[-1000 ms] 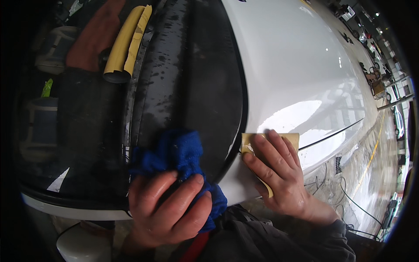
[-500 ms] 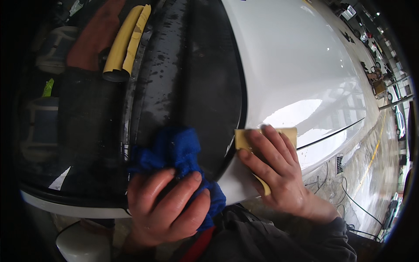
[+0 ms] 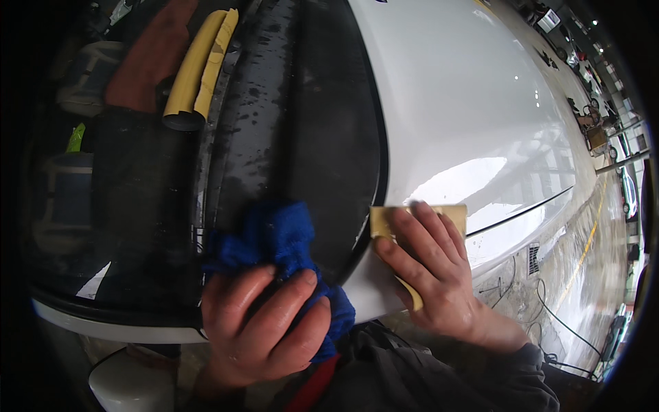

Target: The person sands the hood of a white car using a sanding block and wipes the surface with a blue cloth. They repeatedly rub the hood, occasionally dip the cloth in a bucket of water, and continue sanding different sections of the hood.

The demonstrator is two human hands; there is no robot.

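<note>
A bunched blue cloth is gripped in my left hand, whose fingers curl round it over the dark lower edge of the windshield. My right hand presses a folded piece of yellow-backed sandpaper against the white car body, beside the black trim at the hood's rear corner. Its fingers lie stretched along the sheet, and one end of the paper curls out below the palm. The sandpaper's underside against the paint is hidden.
A rolled yellow sheet with a dark inner face lies on the windshield. Water drops spot the black cowl panel. The side mirror is at lower left. Cables trail over the wet floor at right.
My right hand and the sandpaper have shifted very slightly toward me on the white panel. The left hand and the blue cloth stay in place.
</note>
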